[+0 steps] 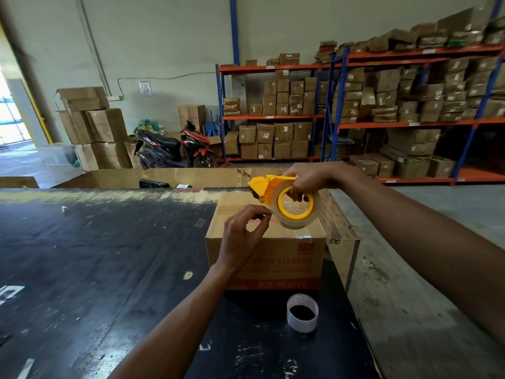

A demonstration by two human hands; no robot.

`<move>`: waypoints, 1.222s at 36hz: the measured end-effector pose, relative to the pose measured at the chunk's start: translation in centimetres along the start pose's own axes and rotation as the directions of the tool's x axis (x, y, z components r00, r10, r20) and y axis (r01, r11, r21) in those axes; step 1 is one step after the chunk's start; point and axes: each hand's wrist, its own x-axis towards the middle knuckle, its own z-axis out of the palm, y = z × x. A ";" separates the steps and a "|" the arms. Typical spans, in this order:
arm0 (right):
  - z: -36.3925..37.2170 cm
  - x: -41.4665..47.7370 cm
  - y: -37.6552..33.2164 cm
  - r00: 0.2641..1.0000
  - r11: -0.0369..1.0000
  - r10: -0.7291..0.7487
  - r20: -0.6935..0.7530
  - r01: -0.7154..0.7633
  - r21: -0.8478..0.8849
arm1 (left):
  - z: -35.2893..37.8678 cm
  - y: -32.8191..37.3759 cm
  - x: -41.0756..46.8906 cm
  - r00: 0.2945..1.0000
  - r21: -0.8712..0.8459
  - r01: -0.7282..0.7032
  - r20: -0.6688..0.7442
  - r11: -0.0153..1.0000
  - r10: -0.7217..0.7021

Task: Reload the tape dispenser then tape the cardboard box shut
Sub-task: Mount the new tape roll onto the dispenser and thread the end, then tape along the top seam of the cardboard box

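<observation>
A yellow tape dispenser (263, 187) with a roll of clear tape (296, 221) mounted on it is held above a cardboard box (289, 258). My right hand (308, 179) grips the dispenser from above, fingers reaching through the roll's core. My left hand (243, 236) is just left of the roll, thumb and forefinger pinched at the roll's edge, apparently on the tape's loose end. The box stands on the dark table (95, 255) with its top flaps closed and red print on its front. An empty white tape core (302, 312) stands on the table in front of the box.
The table's right edge runs close beside the box, with concrete floor (423, 269) beyond. An open cardboard carton (169, 176) lies behind the table. Farther back are a motorcycle (175, 149), stacked boxes (93, 127) and shelving full of cartons (382, 105).
</observation>
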 end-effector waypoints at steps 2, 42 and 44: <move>0.1 0.1 0.0 1.000 1.000 -0.008 0.000 0.008 0.012 | -0.2 -0.4 0.3 0.999 0.005 0.045 -0.021 0.999 -0.045; 1.3 -1.8 1.7 0.933 0.877 -0.044 -0.357 -0.135 -0.461 | 2.6 -2.5 8.7 0.367 -0.501 0.861 0.730 -0.085 -0.576; 1.3 -1.8 1.9 0.916 0.855 -0.046 -0.399 -0.170 -0.490 | 2.9 -3.3 9.6 0.288 -0.439 0.884 0.782 -0.162 -0.553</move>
